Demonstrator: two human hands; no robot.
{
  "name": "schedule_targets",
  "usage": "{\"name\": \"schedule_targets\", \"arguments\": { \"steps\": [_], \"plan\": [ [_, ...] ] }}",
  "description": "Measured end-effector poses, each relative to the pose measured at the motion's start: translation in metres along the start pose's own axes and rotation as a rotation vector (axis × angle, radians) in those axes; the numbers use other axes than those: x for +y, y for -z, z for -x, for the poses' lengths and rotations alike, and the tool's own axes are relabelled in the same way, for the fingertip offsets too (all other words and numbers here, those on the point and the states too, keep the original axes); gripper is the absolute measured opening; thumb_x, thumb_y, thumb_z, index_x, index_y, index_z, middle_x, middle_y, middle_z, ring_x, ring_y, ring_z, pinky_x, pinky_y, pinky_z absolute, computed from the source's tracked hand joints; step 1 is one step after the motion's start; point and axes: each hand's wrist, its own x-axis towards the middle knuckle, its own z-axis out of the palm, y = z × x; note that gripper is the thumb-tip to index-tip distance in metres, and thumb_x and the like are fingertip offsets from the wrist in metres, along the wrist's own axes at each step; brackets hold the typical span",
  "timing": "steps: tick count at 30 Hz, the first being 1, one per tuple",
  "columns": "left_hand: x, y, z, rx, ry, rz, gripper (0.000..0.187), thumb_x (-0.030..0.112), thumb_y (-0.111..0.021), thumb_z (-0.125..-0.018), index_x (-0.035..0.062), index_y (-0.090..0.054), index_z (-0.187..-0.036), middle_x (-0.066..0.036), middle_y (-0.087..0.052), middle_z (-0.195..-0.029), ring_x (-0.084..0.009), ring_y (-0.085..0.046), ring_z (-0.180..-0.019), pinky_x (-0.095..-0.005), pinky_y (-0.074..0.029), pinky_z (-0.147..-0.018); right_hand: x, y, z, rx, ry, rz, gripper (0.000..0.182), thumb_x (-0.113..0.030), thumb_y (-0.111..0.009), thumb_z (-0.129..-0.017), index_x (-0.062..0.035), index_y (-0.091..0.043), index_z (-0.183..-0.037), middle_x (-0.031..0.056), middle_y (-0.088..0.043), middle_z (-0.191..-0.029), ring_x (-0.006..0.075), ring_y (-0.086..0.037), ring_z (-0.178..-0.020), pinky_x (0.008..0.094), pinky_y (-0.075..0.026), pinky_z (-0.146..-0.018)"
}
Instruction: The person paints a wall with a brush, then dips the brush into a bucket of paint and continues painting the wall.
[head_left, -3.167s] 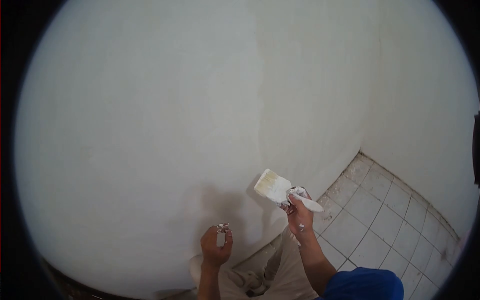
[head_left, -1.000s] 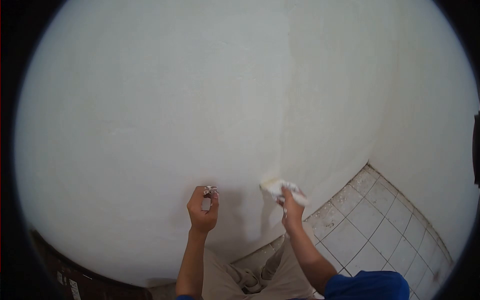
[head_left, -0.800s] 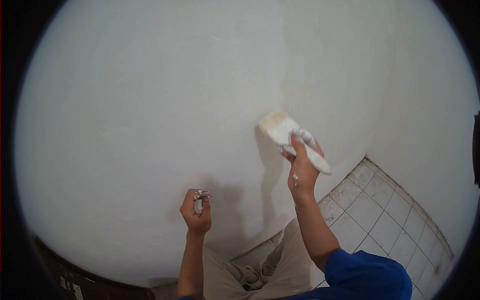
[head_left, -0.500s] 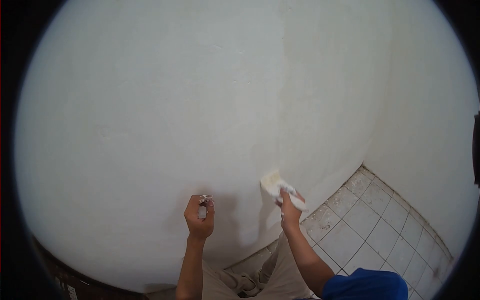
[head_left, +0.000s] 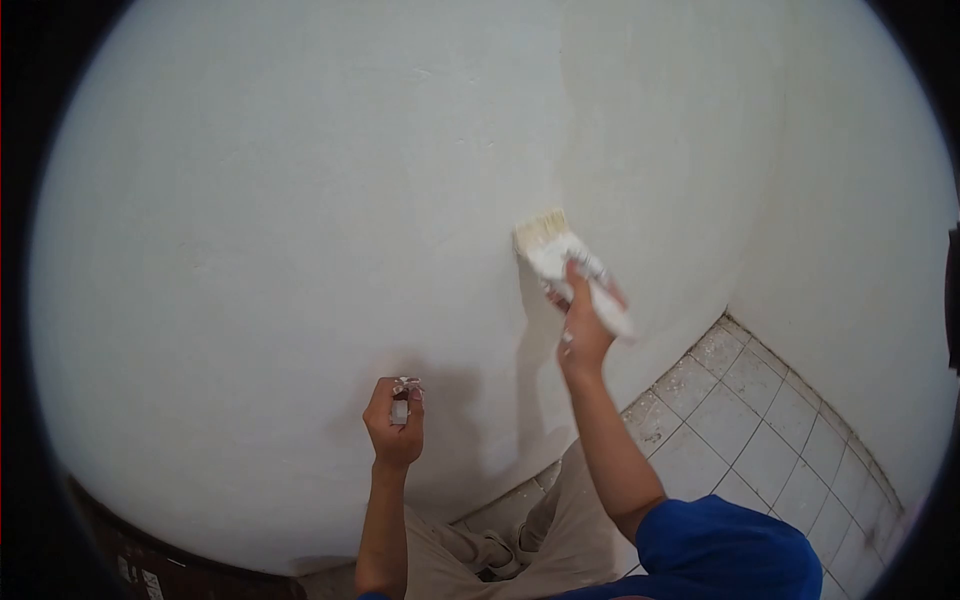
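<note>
A wide paintbrush (head_left: pixel 560 250), its pale bristles and body smeared with white paint, is gripped in my right hand (head_left: pixel 588 335). Its bristle tips meet the wall (head_left: pixel 300 200), close to a faint vertical line between a lighter and a darker tone. My left hand (head_left: pixel 393 420) is lower, in front of the same wall, with its fingers curled round a small greyish-white thing that I cannot make out. White paint marks the fingers of both hands.
To the right, a second wall (head_left: pixel 860 250) meets this one in a corner. White floor tiles (head_left: pixel 765 450) with paint specks lie below. A dark brown object (head_left: pixel 190 580) is at the lower left. My legs (head_left: pixel 560 520) are close to the wall.
My right hand has moved up along the wall with the paintbrush. My left hand has barely shifted, and its fingers remain closed.
</note>
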Motion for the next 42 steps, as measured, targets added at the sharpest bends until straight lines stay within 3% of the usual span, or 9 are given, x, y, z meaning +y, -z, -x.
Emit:
{"name": "schedule_targets", "arguments": {
  "steps": [8, 11, 18, 21, 28, 31, 35, 38, 42],
  "plan": [
    [-0.003, 0.002, 0.0, 0.007, -0.039, -0.015, 0.003, -0.001, -0.06, -0.088, -0.002, -0.061, -0.09, -0.009, -0.062, -0.082, -0.0168, -0.062, -0.069, -0.0281, -0.051, -0.066, 0.051, 0.107, 0.063, 0.171, -0.467, 0.158, 0.023, -0.012, -0.066, -0.09, 0.0012, -0.064, -0.11, 0.009, -0.066, -0.104, 0.0169, -0.065, -0.094, 0.0289, -0.056, -0.071],
    [-0.004, 0.003, 0.001, -0.002, -0.024, -0.02, 0.002, -0.001, -0.06, -0.088, -0.0018, -0.06, -0.09, -0.009, -0.063, -0.083, -0.0164, -0.062, -0.069, -0.028, -0.051, -0.066, 0.031, 0.093, 0.036, 0.24, -0.361, 0.066, 0.022, -0.012, -0.068, -0.089, -0.0012, -0.064, -0.108, 0.0083, -0.066, -0.104, 0.0168, -0.064, -0.095, 0.0289, -0.055, -0.071],
    [-0.005, 0.001, 0.004, 0.012, 0.016, -0.008, 0.002, -0.001, -0.06, -0.089, -0.0019, -0.06, -0.09, -0.009, -0.063, -0.083, -0.0158, -0.062, -0.071, -0.0279, -0.051, -0.067, -0.058, -0.01, -0.037, -0.111, 0.105, -0.166, 0.027, -0.013, -0.069, -0.089, 0.0, -0.062, -0.112, 0.0084, -0.065, -0.107, 0.017, -0.064, -0.097, 0.0315, -0.055, -0.075],
    [-0.013, -0.002, 0.005, 0.04, -0.009, 0.039, 0.002, -0.003, -0.059, -0.087, -0.0024, -0.059, -0.088, -0.009, -0.063, -0.082, -0.0169, -0.062, -0.071, -0.0283, -0.051, -0.067, 0.002, 0.005, -0.026, 0.092, -0.102, -0.09, 0.027, -0.013, -0.068, -0.09, 0.002, -0.061, -0.112, 0.0087, -0.065, -0.108, 0.017, -0.064, -0.097, 0.0319, -0.056, -0.075],
    [-0.013, 0.005, -0.005, 0.007, -0.151, -0.01, 0.006, -0.008, -0.058, -0.084, -0.0022, -0.059, -0.086, -0.012, -0.063, -0.079, -0.0201, -0.063, -0.069, -0.0289, -0.051, -0.064, 0.049, 0.108, 0.06, 0.243, -0.595, 0.16, 0.028, -0.012, -0.067, -0.089, -0.0007, -0.061, -0.114, 0.0089, -0.064, -0.11, 0.0184, -0.063, -0.099, 0.0308, -0.055, -0.073],
    [-0.01, 0.004, -0.005, 0.002, -0.133, -0.006, 0.005, -0.007, -0.056, -0.086, -0.0027, -0.059, -0.085, -0.011, -0.062, -0.079, -0.0188, -0.062, -0.07, -0.0286, -0.05, -0.064, 0.049, 0.099, 0.045, 0.146, -0.486, 0.116, 0.027, -0.011, -0.066, -0.09, -0.0003, -0.061, -0.114, 0.0089, -0.064, -0.111, 0.0181, -0.063, -0.099, 0.0314, -0.055, -0.074],
    [-0.01, 0.006, -0.001, -0.009, -0.094, 0.018, 0.007, -0.006, -0.054, -0.089, -0.0037, -0.059, -0.085, -0.009, -0.06, -0.078, -0.0162, -0.06, -0.071, -0.0283, -0.049, -0.067, -0.009, 0.011, 0.013, -0.005, -0.2, -0.077, 0.027, -0.013, -0.067, -0.09, -0.0038, -0.06, -0.114, 0.0077, -0.066, -0.106, 0.018, -0.065, -0.096, 0.0336, -0.053, -0.076],
    [-0.012, 0.005, 0.0, 0.003, -0.095, 0.008, 0.007, -0.006, -0.054, -0.089, -0.0036, -0.059, -0.085, -0.009, -0.06, -0.078, -0.0163, -0.06, -0.07, -0.0283, -0.049, -0.066, -0.044, -0.026, 0.011, -0.174, 0.036, -0.097, 0.025, -0.012, -0.066, -0.091, 0.0006, -0.063, -0.112, 0.009, -0.067, -0.103, 0.0174, -0.066, -0.091, 0.032, -0.056, -0.074],
    [-0.01, 0.004, -0.001, 0.023, -0.08, 0.008, 0.007, -0.006, -0.054, -0.089, -0.0035, -0.059, -0.084, -0.01, -0.061, -0.078, -0.0163, -0.061, -0.07, -0.0284, -0.049, -0.065, 0.036, 0.019, 0.023, -0.174, 0.094, 0.336, 0.023, -0.01, -0.064, -0.091, 0.0056, -0.066, -0.108, 0.0106, -0.068, -0.099, 0.0174, -0.067, -0.086, 0.0306, -0.059, -0.071]
  ]
}}
